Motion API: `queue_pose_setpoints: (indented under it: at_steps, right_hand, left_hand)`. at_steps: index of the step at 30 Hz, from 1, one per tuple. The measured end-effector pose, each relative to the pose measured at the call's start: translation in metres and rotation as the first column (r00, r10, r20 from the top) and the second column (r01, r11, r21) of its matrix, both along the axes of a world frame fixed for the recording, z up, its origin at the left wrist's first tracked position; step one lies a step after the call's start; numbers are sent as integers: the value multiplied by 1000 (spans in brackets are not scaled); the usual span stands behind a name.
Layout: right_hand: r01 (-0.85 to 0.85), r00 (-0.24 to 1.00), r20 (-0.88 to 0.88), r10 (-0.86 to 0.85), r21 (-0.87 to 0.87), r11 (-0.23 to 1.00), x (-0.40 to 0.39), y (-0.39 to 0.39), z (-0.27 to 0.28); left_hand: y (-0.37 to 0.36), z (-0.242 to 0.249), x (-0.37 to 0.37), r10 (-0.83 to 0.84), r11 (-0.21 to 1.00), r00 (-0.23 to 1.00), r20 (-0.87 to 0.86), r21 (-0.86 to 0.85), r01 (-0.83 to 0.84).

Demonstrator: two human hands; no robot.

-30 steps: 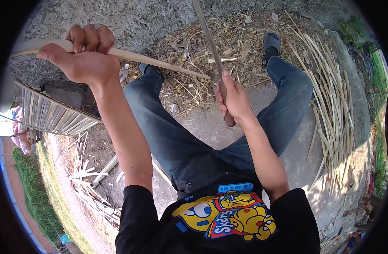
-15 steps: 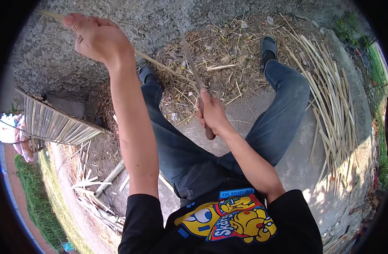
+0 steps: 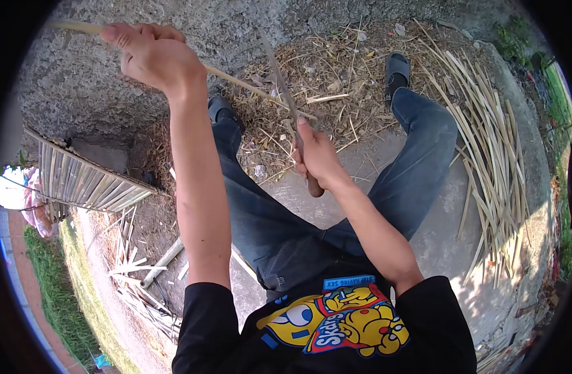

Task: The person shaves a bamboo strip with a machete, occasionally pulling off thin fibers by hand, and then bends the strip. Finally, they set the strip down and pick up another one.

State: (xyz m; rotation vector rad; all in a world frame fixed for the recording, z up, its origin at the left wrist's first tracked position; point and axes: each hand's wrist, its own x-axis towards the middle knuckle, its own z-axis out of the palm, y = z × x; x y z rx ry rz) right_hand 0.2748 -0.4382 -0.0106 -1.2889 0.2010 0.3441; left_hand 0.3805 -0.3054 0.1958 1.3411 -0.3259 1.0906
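At the upper left, my left hand (image 3: 158, 57) is closed around a long, thin bamboo strip (image 3: 242, 83). The strip runs down to the right and its end reaches the knife blade, just beyond my right hand. My right hand (image 3: 317, 154) grips the dark handle of a long knife (image 3: 278, 73), thumb near the base of the blade. The blade points up and away, crossing the strip. Whether the edge cuts into the strip cannot be made out.
A pile of split bamboo strips (image 3: 495, 168) lies at the right. Shavings and scraps (image 3: 336, 75) cover the ground between my feet. A slatted bamboo panel (image 3: 89, 177) stands at the left, near a bamboo pole (image 3: 162, 263) and loose pieces. A rough concrete wall (image 3: 236, 31) is ahead.
My left hand has shifted slightly right with the strip, whose end now shows past the blade. The knife has moved a little right and down with my right hand.
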Motion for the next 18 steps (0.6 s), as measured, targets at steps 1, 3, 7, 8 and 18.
queue_pose_setpoints:
  at_steps: [1,3,7,8,18]
  right_hand:
    - [83,996,13,-85,88,993,0,-10,20]
    - [132,953,263,-151,88,987,1,-24,60]
    - [252,795,522,-308,178,951,-12,-9,74]
    - [255,829,503,-246,51,966,-10,3,43]
    - [-148,927,-141,346,712,687,-7,-15,21]
  left_hand:
    - [3,-1,-3,-1,1000,1000,-13,5,1]
    - [6,3,1,32,999,999,-18,-36,-32]
    - [13,0,9,47,998,999,-26,-30,-48]
    - [10,-1,9,46,998,999,-27,-32,-46]
    - [28,28,-47,44,998,997,-57,-35,-46]
